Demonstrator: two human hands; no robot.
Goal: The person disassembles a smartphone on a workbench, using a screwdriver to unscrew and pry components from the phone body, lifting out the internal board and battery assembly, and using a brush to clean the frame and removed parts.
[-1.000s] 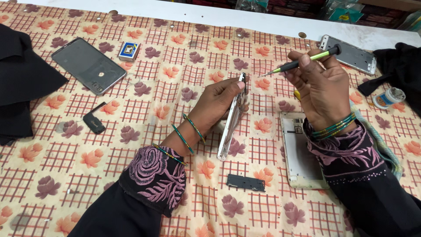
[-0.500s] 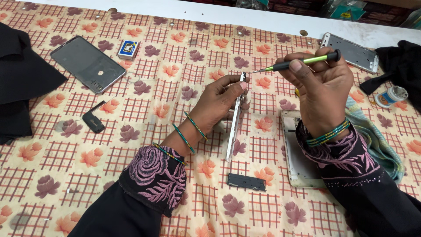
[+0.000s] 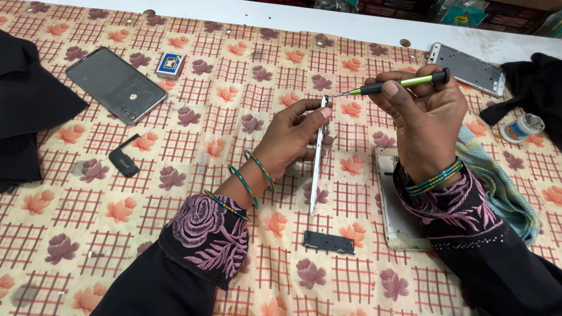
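The left hand (image 3: pixel 295 131) grips a thin phone frame (image 3: pixel 317 158) stood on edge, its lower end resting on the desk (image 3: pixel 193 152) near the middle. The right hand (image 3: pixel 424 120) is closed round a green screwdriver (image 3: pixel 391 86), whose tip meets the frame's top end. To do this well, the frame probably wants steadying upright, with the tip seated squarely before any turn, pressing lightly so the thin edge does not flex or slip.

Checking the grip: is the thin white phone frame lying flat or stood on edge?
On edge: the thin white phone frame stands edge-up in the left hand, its lower end meeting the floral tablecloth.
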